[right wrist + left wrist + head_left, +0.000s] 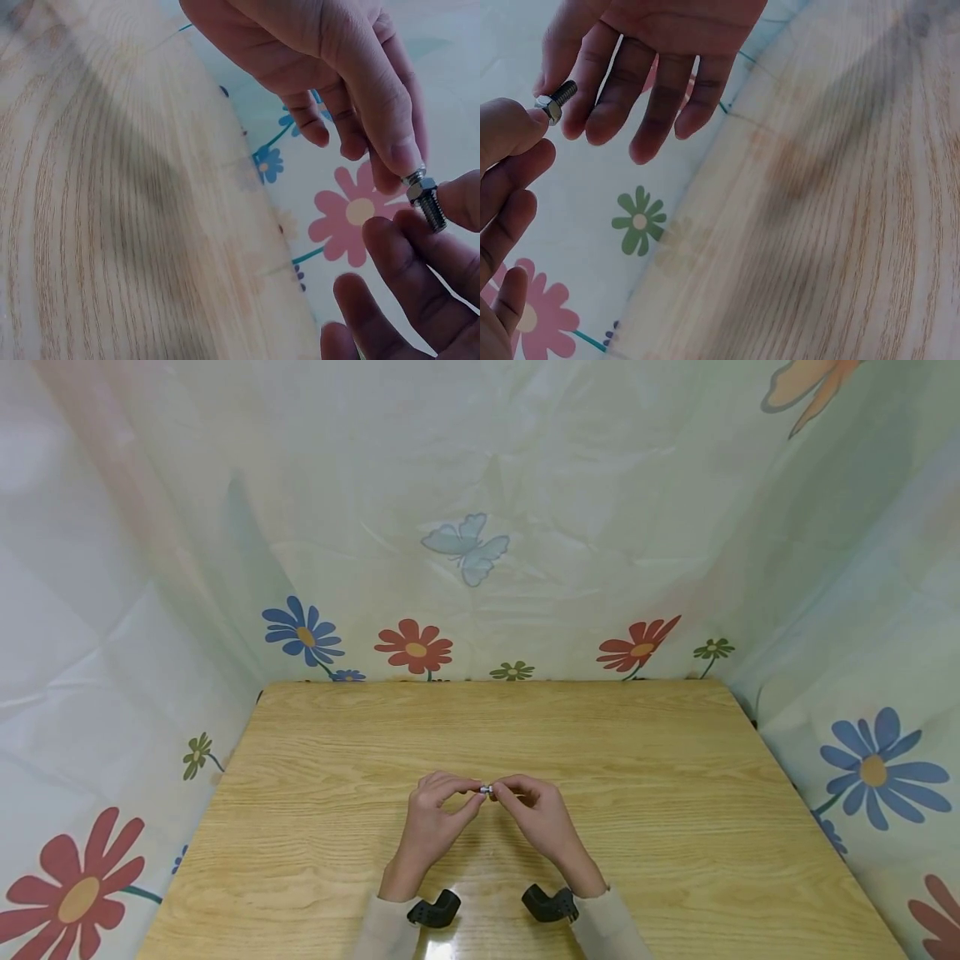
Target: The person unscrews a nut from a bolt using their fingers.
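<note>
A small silver bolt (487,790) with a hex nut (421,190) on it is held between the two hands, raised over the table. From the left, my left hand (441,817) pinches one end with thumb and fingertip. My right hand (542,818) meets it from the right, thumb and index fingertips pinching around the bolt. Threads (433,213) stick out past the nut in the right wrist view. The left wrist view shows the left thumb (510,129) pressing the hex part. Other fingers of the right hand (664,82) hang spread apart. Fingertips partly hide the bolt.
Beneath the hands lies a wood-grain table (480,727). A pale curtain (480,460) printed with flowers and butterflies encloses its back and sides. Black wrist devices (435,910) sit at the cuffs of the light sleeves (611,927).
</note>
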Demonstrator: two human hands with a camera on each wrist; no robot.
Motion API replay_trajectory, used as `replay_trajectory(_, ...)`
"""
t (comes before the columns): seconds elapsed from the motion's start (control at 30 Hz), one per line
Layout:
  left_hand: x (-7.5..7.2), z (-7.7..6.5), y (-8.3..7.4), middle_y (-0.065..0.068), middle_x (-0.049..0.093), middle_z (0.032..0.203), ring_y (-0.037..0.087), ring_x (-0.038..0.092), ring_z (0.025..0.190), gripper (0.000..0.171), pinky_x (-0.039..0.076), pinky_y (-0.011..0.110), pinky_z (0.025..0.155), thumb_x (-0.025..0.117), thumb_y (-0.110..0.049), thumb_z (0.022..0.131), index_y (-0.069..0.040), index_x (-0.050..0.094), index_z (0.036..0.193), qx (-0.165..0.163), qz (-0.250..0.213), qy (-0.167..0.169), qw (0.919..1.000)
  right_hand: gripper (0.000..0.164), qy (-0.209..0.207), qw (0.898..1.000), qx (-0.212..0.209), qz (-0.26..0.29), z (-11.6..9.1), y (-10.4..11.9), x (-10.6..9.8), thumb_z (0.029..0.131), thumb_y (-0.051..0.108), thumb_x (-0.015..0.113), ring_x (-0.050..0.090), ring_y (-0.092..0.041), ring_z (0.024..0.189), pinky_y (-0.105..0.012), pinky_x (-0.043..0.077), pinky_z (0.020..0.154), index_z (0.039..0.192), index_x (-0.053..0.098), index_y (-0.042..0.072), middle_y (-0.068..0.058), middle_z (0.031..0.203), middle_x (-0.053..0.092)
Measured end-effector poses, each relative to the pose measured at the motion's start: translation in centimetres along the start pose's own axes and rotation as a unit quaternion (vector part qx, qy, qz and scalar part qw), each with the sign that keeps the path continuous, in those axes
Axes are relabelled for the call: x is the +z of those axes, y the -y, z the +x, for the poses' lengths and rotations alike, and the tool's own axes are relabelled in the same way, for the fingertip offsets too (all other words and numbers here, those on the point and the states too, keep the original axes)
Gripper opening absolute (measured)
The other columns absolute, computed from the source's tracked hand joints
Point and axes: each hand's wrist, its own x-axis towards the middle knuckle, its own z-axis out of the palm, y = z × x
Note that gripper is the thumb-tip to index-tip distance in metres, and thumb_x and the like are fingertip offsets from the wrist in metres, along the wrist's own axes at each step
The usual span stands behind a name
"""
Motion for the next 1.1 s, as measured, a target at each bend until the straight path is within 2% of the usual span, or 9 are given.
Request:
replay_trajectory(0.13,-0.03,0.01,-0.01,-0.002,0.079,0.091,0.014,0.07,0.088,0.016,0.052,0.04,0.084,0.085,-0.005,0.083,-0.012,0.081,0.097,0.001,0.001,0.003,1.0,0.019,0.01,1.0,-0.003,-0.001,-0.07,0.04,-0.06,0.103,0.026,0.066,0.072,-0.017,0.096,-0.028,0.057,0.085,0.105,0.079,0.013,-0.006,0.103,0.077)
replay_trajectory(0.37,-0.13,-0.08,-0.09,-0.002,0.079,0.091,0.016,0.071,0.084,0.016,0.052,0.038,0.081,0.086,-0.005,0.083,-0.011,0.081,0.097,-0.004,0.001,0.014,0.9999,0.016,0.015,1.0,-0.006,0.009,-0.11,0.18,-0.1,0.099,0.021,0.071,0.07,-0.02,0.105,-0.031,0.058,0.087,0.109,0.077,0.011,-0.007,0.111,0.075)
replay_trajectory(0.6,-0.11,-0.14,-0.18,-0.003,0.079,0.088,0.016,0.071,0.084,0.016,0.052,0.039,0.081,0.086,-0.006,0.082,-0.013,0.081,0.096,-0.011,0.009,0.018,0.9997,0.01,0.016,0.997,-0.077,0.021,-0.2,-0.19,-0.11,0.097,0.01,0.071,0.068,-0.019,0.106,-0.033,0.058,0.086,0.106,0.075,0.01,-0.013,0.113,0.073)
replay_trajectory(0.7,-0.05,-0.17,-0.14,-0.003,0.079,0.088,0.016,0.07,0.083,0.015,0.051,0.038,0.08,0.086,-0.006,0.082,-0.013,0.081,0.095,-0.009,0.011,0.017,0.9997,0.012,0.009,0.995,-0.093,0.024,-0.22,-0.24,-0.13,0.098,0.008,0.07,0.066,-0.018,0.11,-0.033,0.057,0.088,0.109,0.074,0.009,-0.015,0.117,0.071)
replay_trajectory(0.77,-0.04,-0.19,-0.12,-0.004,0.079,0.088,0.015,0.07,0.083,0.015,0.051,0.038,0.08,0.086,-0.006,0.082,-0.013,0.081,0.095,-0.01,0.012,0.016,0.9997,0.015,0.002,0.996,-0.088,0.025,-0.22,-0.15,-0.13,0.099,0.009,0.069,0.065,-0.021,0.113,-0.033,0.057,0.09,0.114,0.073,0.008,-0.015,0.12,0.07)
replay_trajectory(0.9,-0.13,-0.13,-0.23,-0.005,0.079,0.089,0.014,0.07,0.085,0.014,0.052,0.04,0.083,0.086,-0.009,0.083,-0.014,0.082,0.096,-0.019,0.014,0.012,0.9996,0.021,-0.018,0.998,-0.044,0.027,-0.17,0.16,-0.06,0.102,0.016,0.067,0.066,-0.028,0.114,-0.03,0.057,0.089,0.12,0.072,0.007,-0.017,0.122,0.07)
replay_trajectory(1.1,-0.22,0.06,-0.36,-0.004,0.079,0.09,0.012,0.07,0.088,0.014,0.052,0.042,0.086,0.086,-0.011,0.084,-0.014,0.081,0.096,-0.024,0.013,0.002,0.9996,0.024,-0.042,0.999,0.028,-0.01,-0.07,0.14,0.16,0.102,0.03,0.066,0.07,-0.02,0.1,-0.026,0.055,0.08,0.111,0.079,0.012,-0.005,0.109,0.077)
